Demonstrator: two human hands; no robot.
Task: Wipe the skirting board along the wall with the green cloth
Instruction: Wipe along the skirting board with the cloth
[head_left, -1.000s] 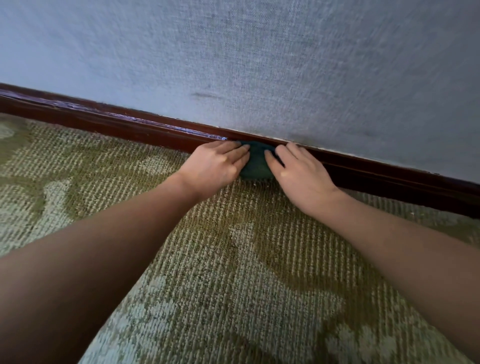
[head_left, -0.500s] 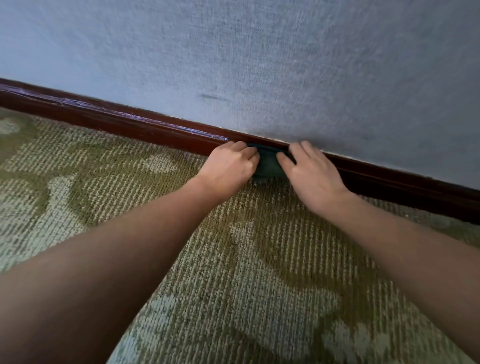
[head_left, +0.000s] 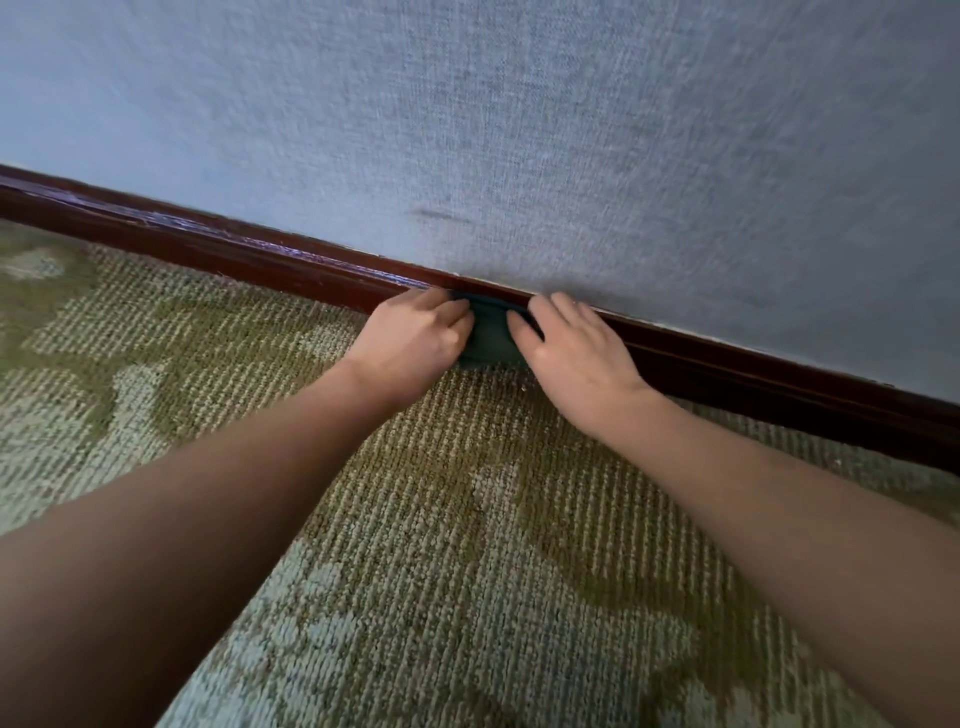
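Observation:
A dark green cloth (head_left: 488, 338) is pressed against the dark brown skirting board (head_left: 234, 254) where the board meets the carpet. My left hand (head_left: 415, 332) grips the cloth's left end with curled fingers. My right hand (head_left: 571, 353) lies at its right end, with fairly straight fingers reaching up onto the board's top edge and the thumb on the cloth. Only the middle strip of the cloth shows between the two hands.
A pale blue textured wall (head_left: 519, 130) rises above the board, with a small dark smudge (head_left: 441, 214) just above my hands. Green and beige patterned carpet (head_left: 441, 571) covers the floor. The board runs on to the left and the right.
Both hands and the cloth slid a little right along the board, then back left, and now sit just below and left of the wall smudge.

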